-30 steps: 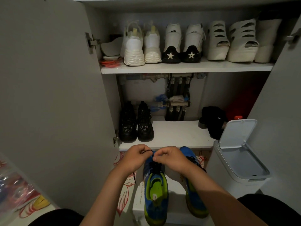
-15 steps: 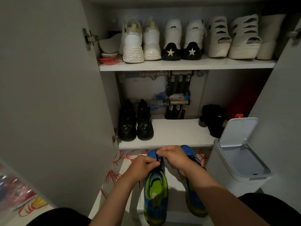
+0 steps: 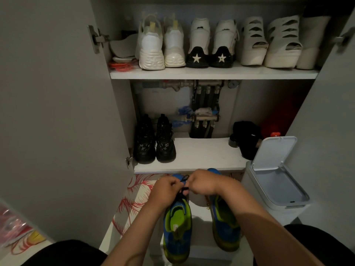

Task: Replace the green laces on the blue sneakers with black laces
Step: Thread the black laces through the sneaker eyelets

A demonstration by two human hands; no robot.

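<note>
Left hand [image 3: 167, 191] and right hand [image 3: 203, 182]: each grip pinches the black lace [image 3: 184, 178] over the left blue sneaker [image 3: 177, 227], right blue sneaker [image 3: 224, 223] just beside, both below the lower shelf [image 3: 201, 156] front edge.

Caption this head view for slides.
Left hand and right hand pinch a black lace on one blue sneaker, its mate alongside, before an open cupboard.

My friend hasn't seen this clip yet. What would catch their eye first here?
At bottom centre, the left hand and right hand pinch a thin black lace over a blue-and-lime sneaker, its partner beside it. Behind, a row of white shoes lines the upper white shelf; a white bin with raised lid stands at right.
</note>
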